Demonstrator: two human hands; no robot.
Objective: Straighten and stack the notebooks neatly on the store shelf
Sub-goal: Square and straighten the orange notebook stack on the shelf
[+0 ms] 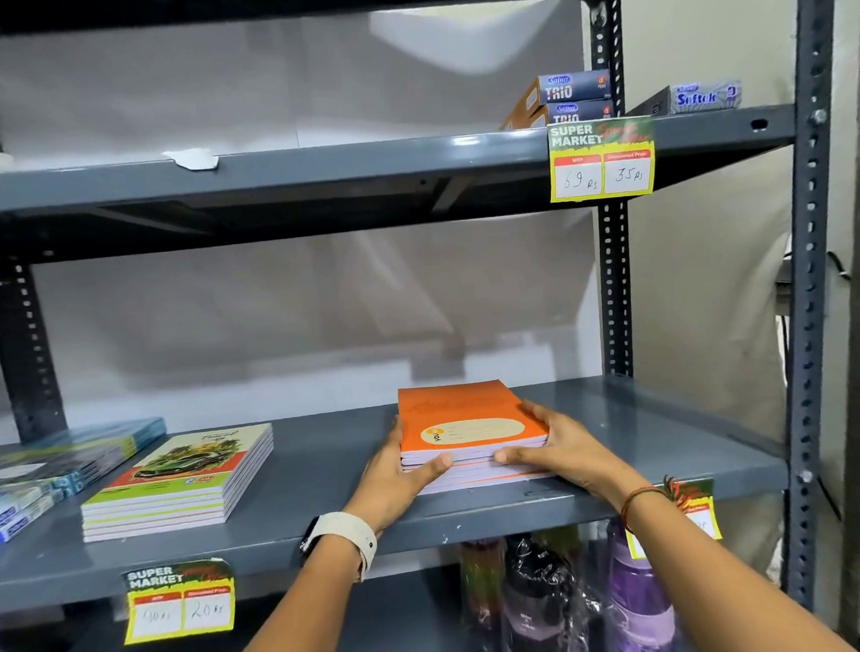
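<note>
Both hands form the grip: left hand (393, 470) and right hand (566, 445) clasp the sides of the orange notebook stack (465, 423), thumbs pressed on its front edge, mid-shelf (326, 480). Left of it lies a car-cover notebook stack (182, 481); price tags (179, 600) hang below

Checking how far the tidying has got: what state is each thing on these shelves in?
Orange notebooks: stacked, lower ones offset, gripped both sides.
Left hand: clasping stack.
Right hand: clasping stack.
Car-cover notebooks: stacked, fairly even.
Blue books: fanned, uneven.
Pen boxes: stacked, closed.
</note>
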